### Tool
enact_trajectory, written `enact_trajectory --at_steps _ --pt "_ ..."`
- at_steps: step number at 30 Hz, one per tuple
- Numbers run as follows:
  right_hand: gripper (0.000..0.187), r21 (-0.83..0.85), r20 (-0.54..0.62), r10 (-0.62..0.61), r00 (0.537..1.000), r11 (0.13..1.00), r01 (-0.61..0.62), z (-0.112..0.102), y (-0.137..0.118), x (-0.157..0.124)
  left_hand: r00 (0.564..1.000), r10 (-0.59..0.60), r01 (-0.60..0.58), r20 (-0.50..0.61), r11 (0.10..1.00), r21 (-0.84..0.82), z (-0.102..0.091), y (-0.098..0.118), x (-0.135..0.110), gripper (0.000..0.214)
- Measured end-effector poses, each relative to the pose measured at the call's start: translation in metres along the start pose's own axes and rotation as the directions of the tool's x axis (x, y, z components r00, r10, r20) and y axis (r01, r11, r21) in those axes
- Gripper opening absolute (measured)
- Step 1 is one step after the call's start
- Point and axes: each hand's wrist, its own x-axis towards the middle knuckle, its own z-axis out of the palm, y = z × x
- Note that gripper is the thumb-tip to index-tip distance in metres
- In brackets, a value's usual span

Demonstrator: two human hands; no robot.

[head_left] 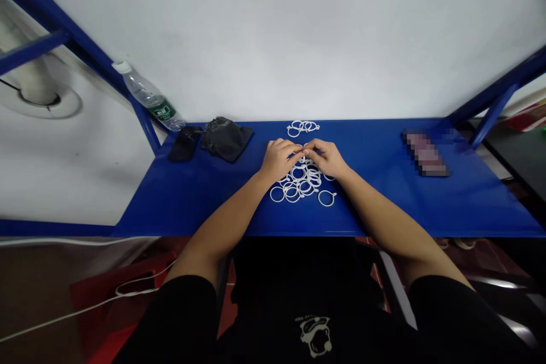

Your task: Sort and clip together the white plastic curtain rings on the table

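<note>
Across the blue painted counter (205,205), seen from above, two bare forearms converge at centre. The left hand (279,159) and right hand (324,158) arch palm-down, their grip pressed together, with the fingertips (296,149) meeting above a loose heap of white plastic rings (298,185). The fingers hide whatever lies between them, so a pinched ring cannot be confirmed. The rings are thin, smooth and overlapping, and the heap runs partly under both hands. A smaller cluster of interlinked rings (302,128) lies just beyond the fingertips, at the counter's far edge. Left of centre, a crumpled black fabric pouch (226,139) lies just beside a flat black object (185,143) of uncertain identity. Further left, a clear plastic water bottle with a green label (149,96) tilts against the blue steel frame (77,45). At right, a flat object (426,153) is pixelated beyond recognition. Black sleeves and a dark shirt bearing a pale printed emblem (315,335) fill the lower edge.
</note>
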Motion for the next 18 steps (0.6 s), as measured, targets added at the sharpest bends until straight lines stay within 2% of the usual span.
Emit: enact_trajectory --at_steps 4,8,11,14,18 --pt "0.045 -0.119 -0.013 -0.025 1.0 0.993 0.023 -0.004 0.007 0.003 0.999 -0.044 0.043 -0.004 0.999 -0.012 0.0 -0.001 0.001 0.025" --pt "0.055 -0.346 -0.065 0.031 0.997 0.937 -0.051 -0.013 0.028 0.004 0.99 -0.121 0.123 0.068 0.992 -0.026 0.001 0.0 0.0 0.027" --pt "0.061 -0.518 -0.013 0.143 0.99 0.845 -0.129 -0.02 0.048 0.007 0.969 -0.158 0.167 0.191 0.985 -0.032 0.003 0.002 0.0 0.035" --pt "0.062 -0.633 0.006 0.308 0.951 0.738 -0.235 -0.023 0.062 0.011 0.945 -0.157 0.173 0.286 0.984 -0.034 0.004 0.006 0.0 0.033" --pt "0.059 -0.664 0.073 0.409 0.91 0.7 -0.262 -0.02 0.064 0.014 0.937 -0.157 0.176 0.312 0.984 -0.035 0.003 0.007 0.001 0.03"
